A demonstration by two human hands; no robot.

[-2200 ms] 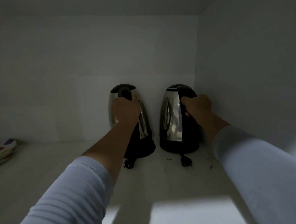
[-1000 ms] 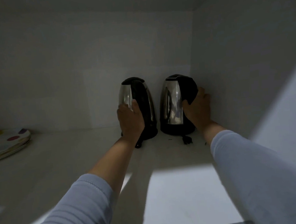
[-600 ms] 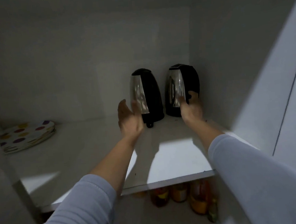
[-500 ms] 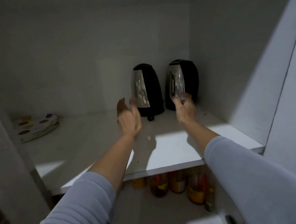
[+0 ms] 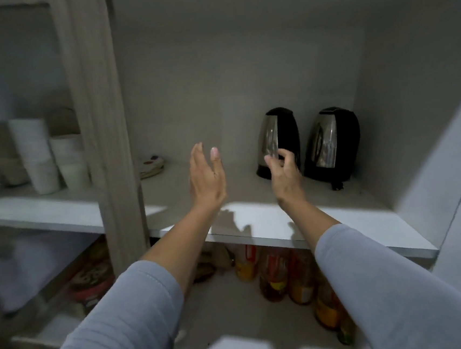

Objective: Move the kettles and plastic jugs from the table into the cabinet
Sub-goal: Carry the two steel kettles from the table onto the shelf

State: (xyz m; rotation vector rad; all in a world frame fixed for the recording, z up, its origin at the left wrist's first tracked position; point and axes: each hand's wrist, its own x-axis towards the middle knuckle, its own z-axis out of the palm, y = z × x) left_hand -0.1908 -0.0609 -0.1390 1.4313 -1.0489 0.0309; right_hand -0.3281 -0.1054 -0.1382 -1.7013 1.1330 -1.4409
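Two steel-and-black kettles stand side by side at the back right of the cabinet shelf: the left kettle and the right kettle. A black plug lies in front of the right one. My left hand is raised over the shelf with straight fingers, holding nothing, well left of the kettles. My right hand hangs in front of the left kettle with loosely curled fingers, empty and not touching it.
A wooden post divides the cabinet. Stacked white cups stand on the left shelf. A spotted plate stack lies behind the post. Bottles fill the shelf below. A white cabinet door stands at right.
Both hands have let go of the kettles and pulled back out of the cabinet. The view has drawn back and shifted left, so the post, cups and lower shelf now show.
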